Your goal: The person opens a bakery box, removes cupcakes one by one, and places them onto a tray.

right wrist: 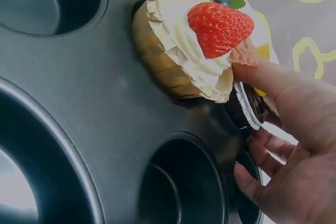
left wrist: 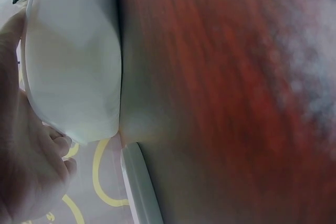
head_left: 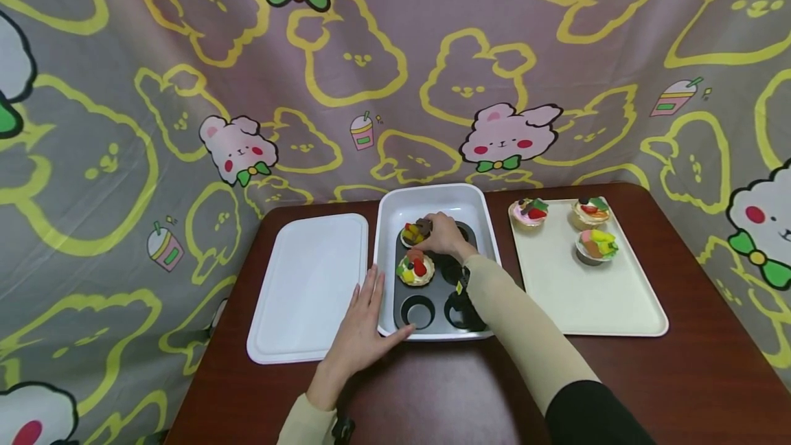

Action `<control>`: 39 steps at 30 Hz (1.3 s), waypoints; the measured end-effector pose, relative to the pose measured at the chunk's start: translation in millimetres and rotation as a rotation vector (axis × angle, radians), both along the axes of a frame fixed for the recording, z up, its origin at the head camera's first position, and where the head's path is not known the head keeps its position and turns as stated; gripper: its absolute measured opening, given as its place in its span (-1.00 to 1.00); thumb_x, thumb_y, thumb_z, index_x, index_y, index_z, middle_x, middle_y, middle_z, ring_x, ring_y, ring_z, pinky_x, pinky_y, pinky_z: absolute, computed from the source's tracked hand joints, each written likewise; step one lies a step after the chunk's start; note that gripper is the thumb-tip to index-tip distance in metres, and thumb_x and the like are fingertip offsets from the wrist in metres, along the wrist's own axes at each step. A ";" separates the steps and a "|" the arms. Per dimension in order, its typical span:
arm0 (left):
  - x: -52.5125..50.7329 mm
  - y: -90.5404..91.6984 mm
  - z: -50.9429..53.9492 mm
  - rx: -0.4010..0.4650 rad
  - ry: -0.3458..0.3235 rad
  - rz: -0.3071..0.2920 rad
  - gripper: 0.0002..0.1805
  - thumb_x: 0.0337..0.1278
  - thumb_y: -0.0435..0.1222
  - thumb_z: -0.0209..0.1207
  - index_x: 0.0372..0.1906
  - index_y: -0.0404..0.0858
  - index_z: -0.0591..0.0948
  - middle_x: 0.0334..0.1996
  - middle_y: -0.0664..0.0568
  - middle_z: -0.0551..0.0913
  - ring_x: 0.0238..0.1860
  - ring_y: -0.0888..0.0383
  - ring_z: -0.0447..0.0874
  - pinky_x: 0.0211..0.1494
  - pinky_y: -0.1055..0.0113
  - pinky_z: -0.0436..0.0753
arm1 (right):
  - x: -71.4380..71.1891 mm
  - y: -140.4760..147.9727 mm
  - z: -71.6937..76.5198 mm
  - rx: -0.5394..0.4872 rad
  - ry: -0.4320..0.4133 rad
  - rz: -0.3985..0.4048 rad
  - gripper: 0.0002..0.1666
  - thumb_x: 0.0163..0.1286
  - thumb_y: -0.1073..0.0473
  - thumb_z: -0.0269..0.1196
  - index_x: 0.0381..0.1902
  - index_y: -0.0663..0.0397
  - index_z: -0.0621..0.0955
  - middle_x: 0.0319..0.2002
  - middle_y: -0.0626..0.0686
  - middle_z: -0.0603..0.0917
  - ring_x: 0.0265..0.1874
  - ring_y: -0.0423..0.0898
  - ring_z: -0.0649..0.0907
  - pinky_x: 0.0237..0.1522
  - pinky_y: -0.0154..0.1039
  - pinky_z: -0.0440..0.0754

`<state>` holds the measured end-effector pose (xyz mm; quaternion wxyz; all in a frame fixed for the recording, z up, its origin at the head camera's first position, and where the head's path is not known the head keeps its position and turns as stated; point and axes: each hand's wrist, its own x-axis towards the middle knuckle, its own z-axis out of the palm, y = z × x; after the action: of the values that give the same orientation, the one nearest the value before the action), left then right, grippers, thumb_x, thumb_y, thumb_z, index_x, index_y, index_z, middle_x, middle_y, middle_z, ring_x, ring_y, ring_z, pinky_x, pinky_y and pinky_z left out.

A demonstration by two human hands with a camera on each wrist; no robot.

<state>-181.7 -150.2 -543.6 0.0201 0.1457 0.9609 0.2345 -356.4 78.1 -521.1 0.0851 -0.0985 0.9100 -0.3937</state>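
grey cartoon-print cloth [head_left: 414, 91] hanging behind, glossy reddish-brown table [head_left: 445, 390]

There are five cupcakes [head_left: 416, 269], one muffin pan [head_left: 438, 309], one basin [head_left: 432, 191] and two flat trays [head_left: 575, 301].

Right sleeve [head_left: 525, 321] covers part of the right edge of the muffin tin [head_left: 439, 318], table [head_left: 445, 397] runs off the bottom, and its left-wrist grain's kinda blurry.
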 end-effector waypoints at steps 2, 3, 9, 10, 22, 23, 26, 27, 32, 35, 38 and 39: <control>-0.2 0.0 -0.3 0.004 -0.004 0.001 0.35 0.18 0.48 0.28 0.82 -0.19 0.01 0.87 -0.05 -0.19 0.84 -0.17 -0.01 0.88 -0.20 0.01 | 0.8 0.9 -0.7 -0.017 0.014 0.001 -0.21 0.23 0.07 0.67 0.32 0.33 0.66 0.22 0.32 0.76 0.24 0.24 0.72 0.39 0.11 0.71; -0.4 0.0 -0.6 0.007 0.000 0.000 0.35 0.19 0.47 0.28 0.82 -0.20 0.02 0.87 -0.06 -0.18 0.83 -0.18 0.00 0.88 -0.21 0.02 | 1.1 1.5 -1.0 -0.032 0.015 0.002 -0.22 0.24 0.07 0.67 0.31 0.33 0.66 0.21 0.32 0.77 0.22 0.23 0.72 0.38 0.11 0.71; -1.4 -0.6 -0.2 0.011 -0.005 0.003 0.34 0.19 0.47 0.28 0.82 -0.18 0.02 0.87 -0.03 -0.19 0.84 -0.15 -0.02 0.88 -0.18 -0.01 | 0.1 6.6 1.0 -0.195 -0.066 -0.033 -0.18 0.31 0.06 0.62 0.42 0.27 0.57 0.26 0.32 0.69 0.19 0.19 0.67 0.36 0.10 0.68; -1.2 -0.6 0.4 0.013 -0.008 0.003 0.34 0.19 0.47 0.28 0.82 -0.18 0.01 0.87 -0.02 -0.19 0.84 -0.15 -0.02 0.88 -0.18 -0.01 | 0.1 7.5 2.1 -0.219 -0.076 -0.041 -0.16 0.32 0.05 0.61 0.44 0.26 0.55 0.27 0.32 0.68 0.19 0.19 0.66 0.34 0.09 0.68; -0.4 0.0 1.0 0.015 -0.030 0.018 0.35 0.17 0.48 0.28 0.83 -0.12 -0.02 0.87 0.02 -0.22 0.84 -0.14 -0.01 0.89 -0.14 -0.04 | 6.2 18.0 14.3 -0.377 -0.027 -0.020 -0.12 0.36 0.29 0.54 0.54 0.28 0.40 0.46 0.36 0.53 0.36 0.24 0.56 0.52 0.15 0.54; -0.3 -0.1 0.9 0.016 -0.030 0.017 0.35 0.17 0.48 0.28 0.83 -0.13 -0.02 0.87 0.02 -0.21 0.84 -0.14 -0.01 0.88 -0.14 -0.03 | 6.6 18.8 15.3 -0.389 -0.026 -0.013 -0.12 0.36 0.32 0.53 0.55 0.27 0.41 0.46 0.36 0.53 0.36 0.25 0.56 0.51 0.15 0.55; 0.4 0.0 0.6 0.021 -0.024 0.014 0.35 0.16 0.47 0.29 0.83 -0.14 0.00 0.87 0.00 -0.20 0.84 -0.16 0.00 0.88 -0.17 0.00 | 7.6 22.5 17.4 -0.431 -0.067 -0.008 -0.11 0.37 0.36 0.51 0.59 0.20 0.41 0.50 0.32 0.53 0.37 0.25 0.56 0.51 0.17 0.54; 0.6 0.0 0.5 0.021 -0.021 0.012 0.35 0.16 0.47 0.29 0.83 -0.15 0.01 0.87 -0.01 -0.19 0.83 -0.17 0.01 0.88 -0.18 0.01 | 7.9 24.0 17.9 -0.447 -0.085 -0.014 -0.11 0.38 0.36 0.50 0.60 0.17 0.41 0.52 0.30 0.52 0.38 0.25 0.56 0.52 0.17 0.53; 0.9 0.2 0.9 0.037 -0.018 0.009 0.33 0.17 0.46 0.29 0.82 -0.16 0.04 0.87 -0.02 -0.18 0.83 -0.18 0.02 0.87 -0.20 0.03 | 9.6 30.2 18.9 -0.563 -0.170 -0.079 0.00 0.38 0.37 0.49 0.69 0.12 0.33 0.62 0.29 0.45 0.47 0.28 0.50 0.62 0.20 0.42; 0.7 0.2 0.6 0.043 -0.019 0.010 0.33 0.17 0.46 0.30 0.82 -0.16 0.05 0.87 -0.02 -0.18 0.83 -0.18 0.03 0.87 -0.20 0.03 | 12.0 34.3 20.3 -0.632 -0.194 -0.099 0.04 0.38 0.39 0.48 0.70 0.15 0.24 0.64 0.32 0.43 0.49 0.29 0.48 0.64 0.16 0.40; 0.7 0.1 0.1 0.035 -0.016 0.010 0.33 0.18 0.46 0.29 0.82 -0.16 0.05 0.87 -0.02 -0.18 0.83 -0.18 0.03 0.87 -0.20 0.04 | 15.4 40.2 22.8 -0.676 -0.214 -0.095 0.01 0.41 0.39 0.45 0.65 0.13 0.17 0.63 0.34 0.44 0.48 0.26 0.48 0.62 0.14 0.38; 0.8 0.1 0.0 0.030 -0.016 0.010 0.33 0.18 0.46 0.29 0.82 -0.16 0.04 0.87 -0.02 -0.18 0.83 -0.17 0.03 0.87 -0.20 0.04 | 16.6 42.7 23.7 -0.686 -0.222 -0.094 -0.01 0.42 0.39 0.45 0.63 0.11 0.17 0.63 0.34 0.45 0.46 0.25 0.47 0.61 0.14 0.36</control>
<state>-180.9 -150.2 -543.5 0.0245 0.1391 0.9578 0.2503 -339.8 120.8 -497.4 0.1272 -0.0360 0.7137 -0.6879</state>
